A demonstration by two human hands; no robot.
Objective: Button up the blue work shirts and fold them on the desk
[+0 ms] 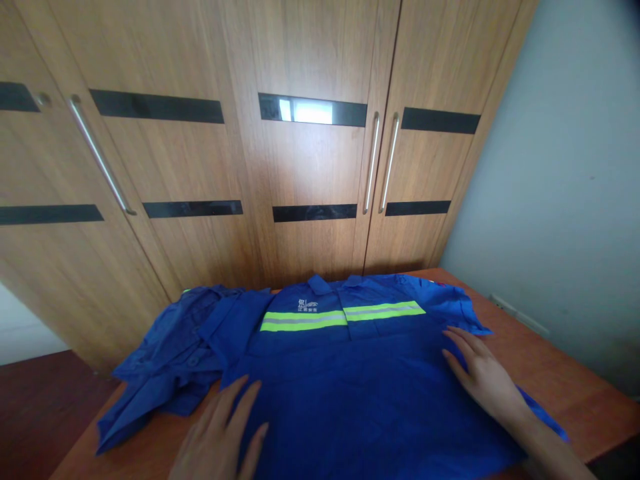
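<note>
1. Left hand [213,437]: extending its fingers loosely apart, palm down, at the near left edge of the jacket; whether it is pressing on the cloth, one cannot tell.
2. Right hand [487,380]: reaching over the jacket's right side, fingers extended, thumb apart, grasping nothing; contact with the cloth is not showing clearly.
3. Jacket [350,393], blue: lying spread on the desk [575,373] between and beyond both hands, its collar [320,285] pointing toward the wardrobe.
4. Reflective stripe [303,321], yellow-green with a silver centre: crossing the jacket's chest in two lengths; a pale logo [307,305] is sitting just above the left length.
5. Blue garment [175,360]: lying crumpled on the desk, just beside the jacket's left side.
6. Wardrobe [310,253], wood-grained, with dark strips and metal handles: standing behind the desk.
7. Wall [575,167], pale: rising at right.
</note>
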